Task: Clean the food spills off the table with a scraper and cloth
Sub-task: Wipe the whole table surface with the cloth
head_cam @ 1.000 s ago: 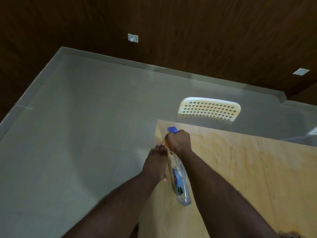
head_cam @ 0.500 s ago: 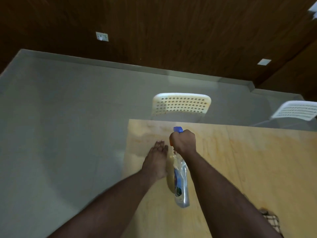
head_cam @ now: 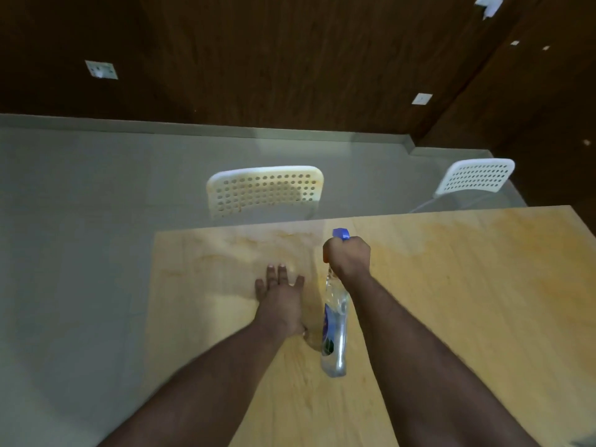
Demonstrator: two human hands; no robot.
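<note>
Since a second ago our left hand (head_cam: 280, 300) has slid off the desk's left edge and further onto the desk (head_cam: 451, 301), and its fingers have spread; our view has swung right too, so that a second white chair (head_cam: 475, 179) now shows beyond the far right of the desk; the right hand (head_cam: 348, 258) has kept its hold on the spray bottle (head_cam: 335, 330) throughout. Our right grip is curled tight round the bottle's neck, knuckles up, with the blue nozzle (head_cam: 341, 234) poking out past the far side of the fist and a bit of orange trigger just left of it; the clear body with its blue label hangs back toward us below the wrist, above the desk. Our left grip is flat and open, palm down on the wood just left of the bottle, holding nothing; whether it touches the bottle we cannot tell. Ahead of the left fingers (head_cam: 282, 272) the desk shows a pale orange smear (head_cam: 258, 243) running along the far edge, and more orange staining (head_cam: 500, 250) lies to the right of the right grip. A perforated white chair (head_cam: 264, 191), itself stained orange, stands just beyond the desk on the grey floor (head_cam: 80, 237); we see neither scraper nor cloth.
</note>
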